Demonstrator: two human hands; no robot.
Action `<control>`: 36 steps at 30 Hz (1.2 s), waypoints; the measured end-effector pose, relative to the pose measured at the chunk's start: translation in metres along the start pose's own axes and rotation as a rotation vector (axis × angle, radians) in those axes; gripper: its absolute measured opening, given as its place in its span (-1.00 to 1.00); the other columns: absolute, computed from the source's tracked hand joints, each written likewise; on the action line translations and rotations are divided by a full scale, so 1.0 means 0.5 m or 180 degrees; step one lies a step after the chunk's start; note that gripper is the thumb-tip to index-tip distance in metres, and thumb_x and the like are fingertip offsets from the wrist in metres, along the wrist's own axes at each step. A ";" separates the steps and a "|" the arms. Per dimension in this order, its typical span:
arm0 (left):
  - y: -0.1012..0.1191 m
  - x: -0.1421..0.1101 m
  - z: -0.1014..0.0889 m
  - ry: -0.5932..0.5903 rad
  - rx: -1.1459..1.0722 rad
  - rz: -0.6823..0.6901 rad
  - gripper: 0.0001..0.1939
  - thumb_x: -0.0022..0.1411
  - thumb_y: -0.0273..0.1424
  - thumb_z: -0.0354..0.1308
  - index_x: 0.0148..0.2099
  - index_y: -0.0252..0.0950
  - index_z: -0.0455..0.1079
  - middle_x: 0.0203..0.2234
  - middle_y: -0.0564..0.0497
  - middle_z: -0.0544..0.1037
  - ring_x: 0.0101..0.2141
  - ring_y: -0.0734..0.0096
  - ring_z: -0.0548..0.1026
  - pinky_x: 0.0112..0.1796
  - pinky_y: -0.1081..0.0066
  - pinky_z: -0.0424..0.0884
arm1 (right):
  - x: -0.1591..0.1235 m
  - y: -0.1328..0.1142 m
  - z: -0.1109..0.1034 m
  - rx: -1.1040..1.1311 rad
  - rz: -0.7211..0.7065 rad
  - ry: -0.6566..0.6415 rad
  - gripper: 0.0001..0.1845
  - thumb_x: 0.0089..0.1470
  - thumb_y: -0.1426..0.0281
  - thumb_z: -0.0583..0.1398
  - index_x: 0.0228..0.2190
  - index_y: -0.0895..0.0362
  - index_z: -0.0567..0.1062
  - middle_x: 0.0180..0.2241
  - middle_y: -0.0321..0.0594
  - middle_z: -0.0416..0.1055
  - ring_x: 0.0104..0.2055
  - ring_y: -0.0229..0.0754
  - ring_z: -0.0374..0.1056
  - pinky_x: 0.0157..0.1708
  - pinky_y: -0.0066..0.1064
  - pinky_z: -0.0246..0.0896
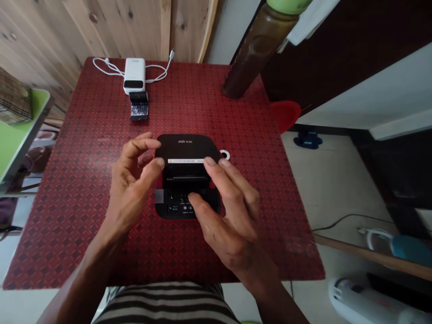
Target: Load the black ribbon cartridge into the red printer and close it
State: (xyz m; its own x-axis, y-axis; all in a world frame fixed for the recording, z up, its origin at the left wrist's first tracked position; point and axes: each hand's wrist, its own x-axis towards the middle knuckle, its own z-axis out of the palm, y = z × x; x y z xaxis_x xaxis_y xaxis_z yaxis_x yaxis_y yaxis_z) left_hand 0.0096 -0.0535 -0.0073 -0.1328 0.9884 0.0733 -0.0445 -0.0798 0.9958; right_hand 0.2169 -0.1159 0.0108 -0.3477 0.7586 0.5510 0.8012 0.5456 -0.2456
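A black tabletop machine point(189, 148), which looks like a small banknote counter, sits on the red table in front of me. It has a dark open slot, a white label strip point(182, 161) and a front panel with buttons. My left hand point(131, 175) is at its upper left edge, thumb and fingers apart with nothing between them. Over its right side is my right hand point(229, 211), fingers spread. The right thumb rests near the panel buttons and the index fingertip is at the strip's right end; part of the panel is hidden.
The red patterned table point(84, 261) holds a white power bank point(135, 74) with white cables, a small black-and-silver packet point(139, 106) and a tall dark bottle point(251, 54). A white ring point(225, 155) lies beside the machine. A red stool point(286, 116) stands at the right.
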 end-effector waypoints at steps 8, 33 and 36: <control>-0.030 -0.059 -0.019 -0.0287 -0.0345 -0.0936 -0.41 0.40 -0.19 0.47 0.39 -0.12 0.49 0.40 -0.13 0.58 0.45 -0.13 0.47 0.47 -0.12 0.36 | 0.006 0.004 0.017 0.0073 -0.0043 -0.0194 -0.77 0.48 0.62 0.23 -0.09 0.06 0.59 0.17 -0.08 0.75 0.25 0.01 0.67 0.30 -0.04 0.47; -0.030 -0.106 -0.043 -0.0342 -0.0165 -0.0975 -0.44 0.47 -0.14 0.44 0.44 0.01 0.54 0.42 -0.03 0.58 0.41 -0.09 0.53 0.26 0.06 0.59 | -0.072 0.001 0.004 0.0289 0.0801 0.0362 -0.49 0.43 0.34 0.40 0.29 0.18 0.48 0.16 0.10 0.67 0.22 0.06 0.64 0.21 -0.10 0.64; -0.028 -0.108 -0.040 -0.0230 -0.0070 -0.0997 -0.46 0.46 -0.12 0.45 0.41 0.00 0.57 0.39 -0.04 0.61 0.44 -0.13 0.49 0.25 0.06 0.61 | -0.112 -0.011 0.027 0.0384 0.1175 0.0195 -0.31 0.48 0.06 0.34 0.41 0.14 0.37 0.19 0.12 0.64 0.18 0.11 0.66 0.09 -0.04 0.71</control>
State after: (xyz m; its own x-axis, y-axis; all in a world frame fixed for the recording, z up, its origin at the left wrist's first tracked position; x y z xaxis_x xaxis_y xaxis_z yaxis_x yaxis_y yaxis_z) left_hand -0.0026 -0.1085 -0.0262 -0.0387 0.9719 -0.2321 -0.0937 0.2277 0.9692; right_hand 0.2253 -0.1568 -0.0293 -0.0142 0.8909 0.4539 0.8027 0.2808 -0.5261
